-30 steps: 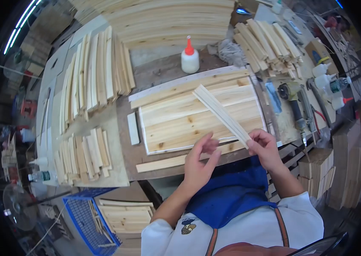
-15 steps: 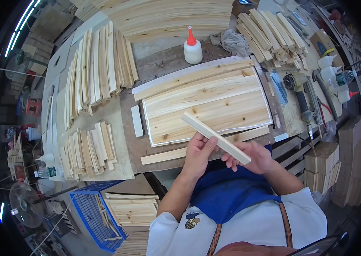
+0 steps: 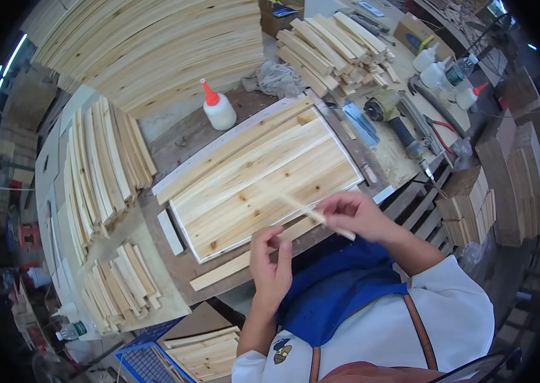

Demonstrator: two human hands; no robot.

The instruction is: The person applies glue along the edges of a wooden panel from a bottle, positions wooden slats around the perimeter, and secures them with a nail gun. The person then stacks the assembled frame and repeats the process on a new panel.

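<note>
My right hand [image 3: 354, 216] pinches a short wooden strip [image 3: 290, 202], blurred by motion and slanting over the panel. My left hand [image 3: 270, 260] is beside it with fingers loosely curled and thumb apart, holding nothing. Beneath the strip lies a pale, knotty wooden panel [image 3: 238, 204] with a white line, seemingly glue, along its edges. One long wooden strip [image 3: 295, 121] lies along the panel's far side. A second long strip [image 3: 225, 270] rests on the bench along the near side, partly hidden behind my left hand.
A white glue bottle with a red cap [image 3: 220, 112] stands beyond the panel. Stacks of strips [image 3: 107, 166] lie at left, more strips [image 3: 337, 51] at the back right. A power tool [image 3: 397, 127], pliers [image 3: 442, 131] and bottles [image 3: 433, 73] sit at right. A blue crate [image 3: 148, 357] stands below.
My left hand has let go of the short strip, which my right hand now holds alone and has turned. The camera view has rotated and shifted.
</note>
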